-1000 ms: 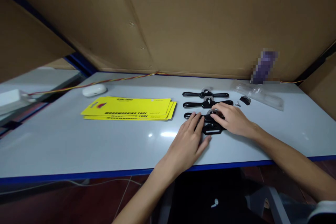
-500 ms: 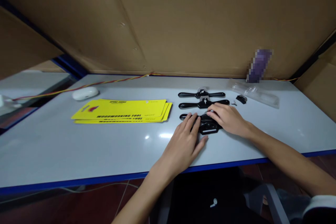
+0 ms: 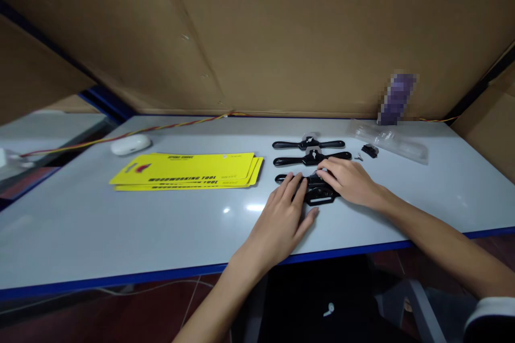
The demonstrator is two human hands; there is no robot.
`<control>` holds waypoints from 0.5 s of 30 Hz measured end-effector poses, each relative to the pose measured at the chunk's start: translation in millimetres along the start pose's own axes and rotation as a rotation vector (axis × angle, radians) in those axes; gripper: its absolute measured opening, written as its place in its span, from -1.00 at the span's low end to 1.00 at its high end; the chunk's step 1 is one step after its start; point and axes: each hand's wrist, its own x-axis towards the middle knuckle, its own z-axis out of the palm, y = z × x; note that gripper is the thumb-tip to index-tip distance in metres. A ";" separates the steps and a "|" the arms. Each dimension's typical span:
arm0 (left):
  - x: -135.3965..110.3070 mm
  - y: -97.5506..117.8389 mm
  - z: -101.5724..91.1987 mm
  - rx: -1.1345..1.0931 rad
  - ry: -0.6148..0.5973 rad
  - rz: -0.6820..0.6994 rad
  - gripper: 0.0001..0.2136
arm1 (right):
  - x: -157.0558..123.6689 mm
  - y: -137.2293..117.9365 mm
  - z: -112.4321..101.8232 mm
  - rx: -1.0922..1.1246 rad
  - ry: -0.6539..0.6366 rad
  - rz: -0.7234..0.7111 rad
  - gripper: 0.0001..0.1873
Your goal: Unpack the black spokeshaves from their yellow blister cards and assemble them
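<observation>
Three black two-handled spokeshave tools lie in a row on the white table (image 3: 120, 225). My left hand (image 3: 281, 220) lies on the left handle of the nearest spokeshave (image 3: 317, 193), fingers stretched out over it. My right hand (image 3: 350, 179) covers its right handle and middle, fingertips curled down on the centre part. The second spokeshave (image 3: 309, 159) and the farthest one (image 3: 308, 144) lie untouched just behind.
A stack of yellow printed cards (image 3: 185, 170) lies left of the tools. A white earbud case (image 3: 131, 144) sits far left beside a red-yellow wire (image 3: 161, 127). A clear plastic bag (image 3: 388, 140) and small black parts (image 3: 369, 150) lie at the right. Cardboard walls surround the table.
The view has shifted a little, so everything sits slightly left and higher. Both hands stay on the nearest spokeshave with hardly any movement.
</observation>
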 end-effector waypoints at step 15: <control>-0.2 0.1 -0.7 0.006 -0.026 -0.005 -0.38 | -0.6 2.0 2.3 -0.013 0.012 -0.018 -0.70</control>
